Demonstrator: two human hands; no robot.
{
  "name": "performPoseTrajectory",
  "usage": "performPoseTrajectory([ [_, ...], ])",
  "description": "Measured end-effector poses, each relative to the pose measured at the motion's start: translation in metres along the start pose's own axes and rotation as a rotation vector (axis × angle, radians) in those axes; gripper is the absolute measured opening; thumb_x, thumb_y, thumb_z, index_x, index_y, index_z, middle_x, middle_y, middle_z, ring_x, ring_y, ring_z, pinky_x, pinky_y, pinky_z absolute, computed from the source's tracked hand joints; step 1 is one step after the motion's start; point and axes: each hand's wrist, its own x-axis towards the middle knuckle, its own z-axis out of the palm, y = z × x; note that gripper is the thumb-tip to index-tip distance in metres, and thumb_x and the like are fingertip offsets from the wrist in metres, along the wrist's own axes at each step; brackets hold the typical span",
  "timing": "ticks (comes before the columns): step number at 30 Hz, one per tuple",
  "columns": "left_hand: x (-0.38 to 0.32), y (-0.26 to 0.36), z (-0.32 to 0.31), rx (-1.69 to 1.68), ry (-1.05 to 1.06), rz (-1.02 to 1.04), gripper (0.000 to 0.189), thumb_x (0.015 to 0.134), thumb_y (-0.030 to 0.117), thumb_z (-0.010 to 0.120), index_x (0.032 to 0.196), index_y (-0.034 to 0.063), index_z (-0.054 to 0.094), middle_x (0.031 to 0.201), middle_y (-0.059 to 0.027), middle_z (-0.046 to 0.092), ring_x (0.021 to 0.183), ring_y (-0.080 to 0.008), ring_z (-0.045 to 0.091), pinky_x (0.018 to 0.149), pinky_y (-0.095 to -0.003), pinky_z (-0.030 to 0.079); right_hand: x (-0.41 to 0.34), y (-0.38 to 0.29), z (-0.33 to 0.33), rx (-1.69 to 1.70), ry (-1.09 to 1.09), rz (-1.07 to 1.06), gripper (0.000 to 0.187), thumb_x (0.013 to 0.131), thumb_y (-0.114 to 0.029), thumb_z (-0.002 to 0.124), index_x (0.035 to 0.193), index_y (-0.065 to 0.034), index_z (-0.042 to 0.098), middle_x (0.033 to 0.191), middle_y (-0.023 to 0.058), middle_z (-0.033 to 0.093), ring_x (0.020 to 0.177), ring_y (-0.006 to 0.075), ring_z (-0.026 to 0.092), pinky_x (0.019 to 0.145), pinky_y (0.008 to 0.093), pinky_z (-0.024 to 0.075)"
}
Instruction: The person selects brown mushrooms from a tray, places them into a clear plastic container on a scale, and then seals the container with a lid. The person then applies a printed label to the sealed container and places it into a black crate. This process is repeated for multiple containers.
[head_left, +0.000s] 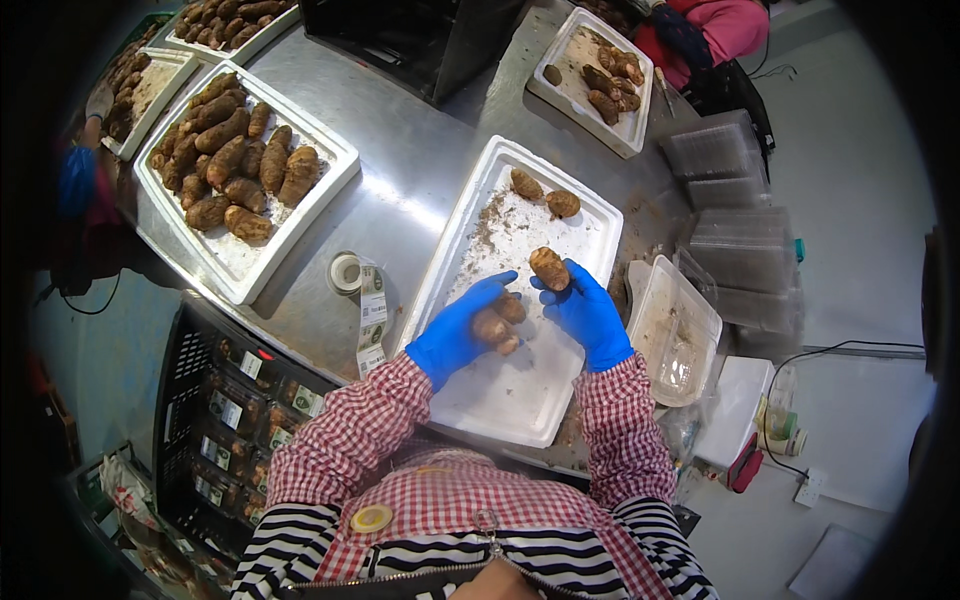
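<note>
Both my hands wear blue gloves and are above a white foam tray (480, 420). My left hand (463, 328) is beside two taro corms (491, 328) near the tray's middle, its thumb and fingers stretched over them; whether it grips them I cannot tell. My right hand (589, 313) holds one brown taro corm (550, 268) upright between thumb and fingers. Two more small corms (526, 184) lie at the tray's far end, with crumbs of soil on the foam.
A foam tray heaped with taro (244, 161) stands at left, a smaller load (615, 79) at far right. A label roll (346, 272), a clear plastic container (679, 352), stacked clear containers (739, 247) and a black crate of labelled packs (176, 405) surround me. Co-workers are at both sides.
</note>
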Motion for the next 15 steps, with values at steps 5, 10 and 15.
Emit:
performPoseTrajectory([
  [5, 0.009, -0.001, 0.001, -0.127, -0.139, -0.052, 0.051, 0.099, 0.033, 0.053, 0.141, 0.0072, 0.041, 0.125, -0.0126, 0.051, 0.108, -0.0223, 0.057, 0.09, -0.0397, 0.056, -0.02, -0.002, 0.03, -0.537, -0.002, -0.228, 0.03, 0.096, -0.023, 0.054, 0.118, -0.0048, 0.063, 0.103, 0.005, 0.066, 0.084, 0.0105, 0.059, 0.071, 0.0242, 0.0475],
  [10, 0.012, 0.002, 0.002, -0.283, -0.05, -0.1, 0.056, 0.1, 0.037, 0.049, 0.141, 0.001, 0.036, 0.13, -0.0165, 0.049, 0.111, -0.024, 0.058, 0.091, -0.0428, 0.057, 0.027, -0.011, 0.005, -0.695, 0.214, -0.575, 0.031, 0.089, -0.014, 0.065, 0.12, -0.0075, 0.064, 0.1, 0.0026, 0.067, 0.084, 0.0119, 0.06, 0.075, 0.0264, 0.0484],
  [15, 0.0, 0.002, 0.003, -0.275, -0.006, -0.03, 0.062, 0.101, 0.044, 0.044, 0.143, 0.0, 0.032, 0.135, -0.0157, 0.045, 0.119, -0.0243, 0.054, 0.096, -0.0391, 0.054, 0.134, -0.028, -0.066, -1.625, 0.567, -1.34, 0.04, 0.086, -0.006, 0.066, 0.125, -0.0091, 0.057, 0.122, 0.0066, 0.056, 0.093, 0.0133, 0.057, 0.079, 0.0255, 0.049],
])
